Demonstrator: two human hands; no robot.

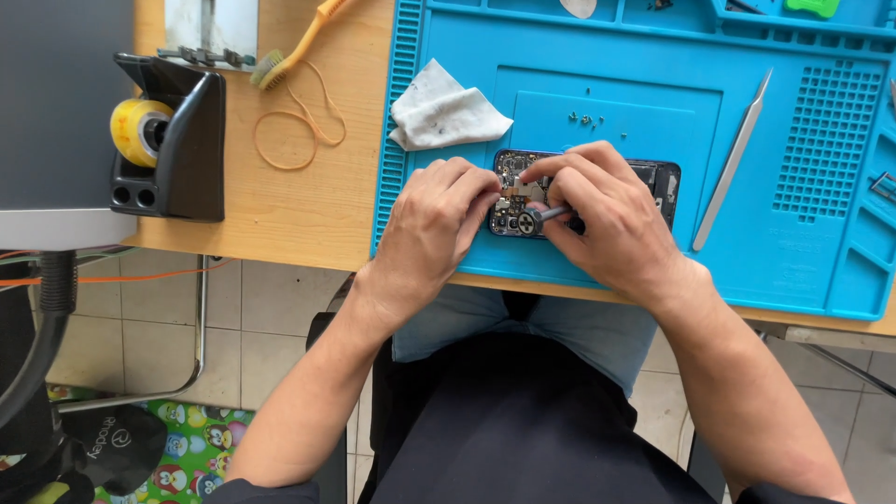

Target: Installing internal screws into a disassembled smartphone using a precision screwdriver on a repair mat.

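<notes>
Nearest the person, at the near edge of the wooden surface, both hands work over an opened phone lying on a blue repair mat. Its back is off and the circuit board shows at its left end. The right hand has its grip closed around a small screwdriver, whose round cap faces the camera while the tip is hidden among the parts. The left hand holds nothing in its grip; its curled fingers press on the phone's left end to steady it. Doing this well probably means keeping the driver square to the screw, pressing lightly, and pinning the phone so it cannot slide. Just beyond the phone a few tiny loose screws lie on the mat, near a crumpled white cloth to the left. Long metal tweezers rest to the right, well apart. Farther left, off the mat, sit a tape dispenser, a rubber band and a yellow brush.
</notes>
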